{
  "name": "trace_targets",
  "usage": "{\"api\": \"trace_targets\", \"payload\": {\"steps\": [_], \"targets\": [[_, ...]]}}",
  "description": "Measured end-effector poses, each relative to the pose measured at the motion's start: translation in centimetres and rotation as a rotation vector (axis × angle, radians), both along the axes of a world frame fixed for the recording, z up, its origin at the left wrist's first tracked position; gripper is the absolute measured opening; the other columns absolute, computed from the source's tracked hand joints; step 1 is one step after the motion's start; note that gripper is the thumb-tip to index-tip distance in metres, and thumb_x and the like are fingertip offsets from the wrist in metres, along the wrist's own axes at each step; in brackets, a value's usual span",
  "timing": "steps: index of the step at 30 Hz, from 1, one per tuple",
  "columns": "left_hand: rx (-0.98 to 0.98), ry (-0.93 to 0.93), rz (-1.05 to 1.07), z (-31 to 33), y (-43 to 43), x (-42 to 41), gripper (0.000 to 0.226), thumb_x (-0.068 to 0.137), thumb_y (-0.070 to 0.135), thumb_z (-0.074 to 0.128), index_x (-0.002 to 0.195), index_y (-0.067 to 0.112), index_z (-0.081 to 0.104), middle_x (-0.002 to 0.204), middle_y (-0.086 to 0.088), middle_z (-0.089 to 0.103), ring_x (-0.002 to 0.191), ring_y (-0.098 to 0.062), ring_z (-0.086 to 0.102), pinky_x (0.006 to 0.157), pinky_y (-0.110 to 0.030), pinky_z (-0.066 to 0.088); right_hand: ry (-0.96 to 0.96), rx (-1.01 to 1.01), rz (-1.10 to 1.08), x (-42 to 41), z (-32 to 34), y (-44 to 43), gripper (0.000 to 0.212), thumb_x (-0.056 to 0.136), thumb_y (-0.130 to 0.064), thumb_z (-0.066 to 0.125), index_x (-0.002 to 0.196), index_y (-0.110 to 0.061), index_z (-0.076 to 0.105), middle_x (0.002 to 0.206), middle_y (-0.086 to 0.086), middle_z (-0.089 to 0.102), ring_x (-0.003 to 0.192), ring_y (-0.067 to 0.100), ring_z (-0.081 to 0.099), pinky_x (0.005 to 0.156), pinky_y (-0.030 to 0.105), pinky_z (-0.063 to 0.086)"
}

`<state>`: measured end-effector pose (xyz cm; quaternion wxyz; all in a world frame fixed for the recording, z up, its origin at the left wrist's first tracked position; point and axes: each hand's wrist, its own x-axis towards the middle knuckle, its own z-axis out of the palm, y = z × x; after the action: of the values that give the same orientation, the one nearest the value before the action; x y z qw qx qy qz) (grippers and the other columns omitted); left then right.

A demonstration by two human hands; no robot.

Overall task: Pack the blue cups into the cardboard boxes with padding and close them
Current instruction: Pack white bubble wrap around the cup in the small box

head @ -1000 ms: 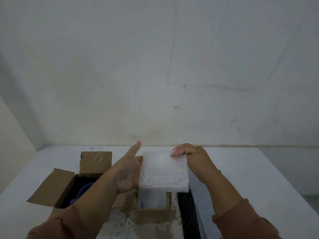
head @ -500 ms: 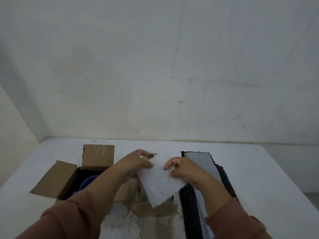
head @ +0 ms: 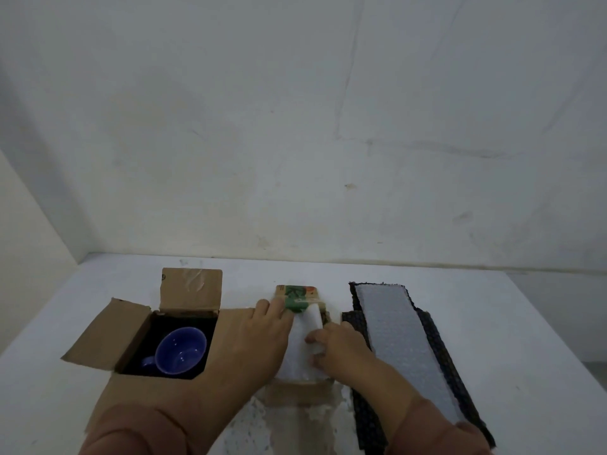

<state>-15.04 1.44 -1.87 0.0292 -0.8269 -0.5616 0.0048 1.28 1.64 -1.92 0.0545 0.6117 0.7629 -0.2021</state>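
A blue cup lies inside an open cardboard box at the left, its flaps spread. To its right stands a smaller cardboard box with a green-printed flap at the back. A white piece of bubble-wrap padding sits in the top of this box. My left hand lies flat on the padding's left side. My right hand has its fingers curled on the padding's right edge, pressing it down. What is under the padding is hidden.
A long strip of white bubble wrap lies on a dark dotted mat to the right of the small box. Everything rests on a white table against a pale wall; the table surface in front is scuffed.
Both hands have brought the padding down from mid-air into the small box's opening. The view has tilted down and the cup shows in the left box.
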Motion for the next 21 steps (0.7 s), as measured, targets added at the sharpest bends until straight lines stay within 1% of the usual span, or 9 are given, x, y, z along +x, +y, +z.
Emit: {"api": "trace_targets", "payload": {"steps": [2, 4, 6, 8, 11, 13, 15, 18, 21], "targets": [[-0.007, 0.09, -0.035, 0.4, -0.1, 0.0, 0.041, 0.089, 0.016, 0.051, 0.129, 0.013, 0.042, 0.14, -0.013, 0.036, 0.12, -0.03, 0.04, 0.102, -0.039, 0.033, -0.029, 0.091, 0.027, 0.2, 0.9, 0.1, 0.038, 0.093, -0.03, 0.047, 0.131, -0.033, 0.051, 0.144, 0.005, 0.033, 0.126, 0.029, 0.031, 0.104, 0.036, 0.03], [-0.08, 0.113, -0.03, 0.4, -0.1, -0.1, 0.042, 0.09, 0.019, 0.047, 0.131, 0.013, 0.044, 0.143, -0.014, 0.038, 0.128, -0.031, 0.036, 0.11, -0.043, 0.024, -0.066, 0.154, 0.103, 0.3, 1.2, 0.6, 0.046, 0.091, -0.016, 0.046, 0.136, -0.028, 0.046, 0.156, 0.005, 0.015, 0.138, 0.028, 0.018, 0.111, 0.041, 0.019], [-0.188, 0.161, -0.036, 0.2, 0.0, -0.1, 0.055, 0.088, 0.026, 0.046, 0.14, 0.011, 0.037, 0.152, -0.016, 0.027, 0.141, -0.031, 0.022, 0.118, -0.048, 0.005, -0.184, 0.076, 0.238, 0.1, 1.3, 0.9, 0.063, 0.087, -0.008, 0.05, 0.145, -0.019, 0.029, 0.159, 0.007, -0.001, 0.146, 0.025, 0.001, 0.116, 0.046, 0.004], [-0.234, 0.239, -0.068, 0.5, 0.1, -0.1, 0.065, 0.086, 0.033, 0.049, 0.144, 0.009, 0.031, 0.156, -0.017, 0.018, 0.146, -0.029, 0.01, 0.117, -0.052, -0.007, -0.332, -0.028, 0.318, -0.2, 1.3, 1.1, 0.077, 0.087, -0.009, 0.055, 0.15, -0.013, 0.01, 0.159, 0.01, -0.007, 0.146, 0.025, -0.007, 0.115, 0.052, -0.006], [-0.223, 0.3, -0.104, 0.6, 0.4, 0.0, 0.065, 0.085, 0.029, 0.053, 0.142, 0.005, 0.034, 0.155, -0.02, 0.02, 0.146, -0.03, 0.005, 0.114, -0.056, -0.012, -0.487, -0.087, 0.374, -0.8, 1.3, 2.0, 0.085, 0.088, -0.02, 0.06, 0.149, -0.009, 0.001, 0.158, 0.015, -0.002, 0.146, 0.03, -0.002, 0.114, 0.057, -0.007], [-0.231, 0.333, -0.126, 0.6, 0.7, 0.2, 0.063, 0.084, 0.027, 0.057, 0.139, 0.004, 0.038, 0.154, -0.021, 0.023, 0.147, -0.032, 0.001, 0.114, -0.062, -0.009, -0.556, -0.135, 0.394, -1.4, 1.8, 2.5, 0.09, 0.086, -0.029, 0.064, 0.149, -0.007, 0.002, 0.157, 0.017, 0.005, 0.145, 0.032, 0.005, 0.115, 0.059, -0.004], [-0.252, 0.372, -0.133, 0.3, 1.3, 0.5, 0.061, 0.083, 0.028, 0.06, 0.136, 0.004, 0.043, 0.152, -0.019, 0.031, 0.147, -0.033, 0.001, 0.114, -0.062, -0.008, -0.594, -0.173, 0.395, -2.0, 2.1, 3.0, 0.092, 0.084, -0.033, 0.067, 0.148, -0.006, 0.007, 0.155, 0.018, 0.012, 0.144, 0.033, 0.011, 0.115, 0.058, -0.003], [-0.241, 0.434, -0.136, -0.3, 1.2, 1.3, 0.057, 0.09, 0.027, 0.053, 0.139, 0.003, 0.041, 0.153, -0.019, 0.03, 0.146, -0.037, 0.005, 0.115, -0.056, -0.01, -0.603, -0.136, 0.405, -2.7, 1.4, 2.8, 0.083, 0.086, -0.028, 0.063, 0.148, -0.005, 0.011, 0.151, 0.02, 0.021, 0.138, 0.035, 0.024, 0.116, 0.055, -0.001], [-0.104, 0.282, -0.061, -0.9, 0.2, 2.0, 0.046, 0.095, 0.018, 0.038, 0.139, 0.004, 0.038, 0.151, -0.015, 0.032, 0.142, -0.032, 0.017, 0.114, -0.044, -0.009, -0.558, -0.096, 0.402, -2.8, 0.8, 2.5, 0.072, 0.09, -0.021, 0.055, 0.147, -0.005, 0.013, 0.15, 0.021, 0.024, 0.135, 0.034, 0.03, 0.116, 0.05, 0.003]]}}
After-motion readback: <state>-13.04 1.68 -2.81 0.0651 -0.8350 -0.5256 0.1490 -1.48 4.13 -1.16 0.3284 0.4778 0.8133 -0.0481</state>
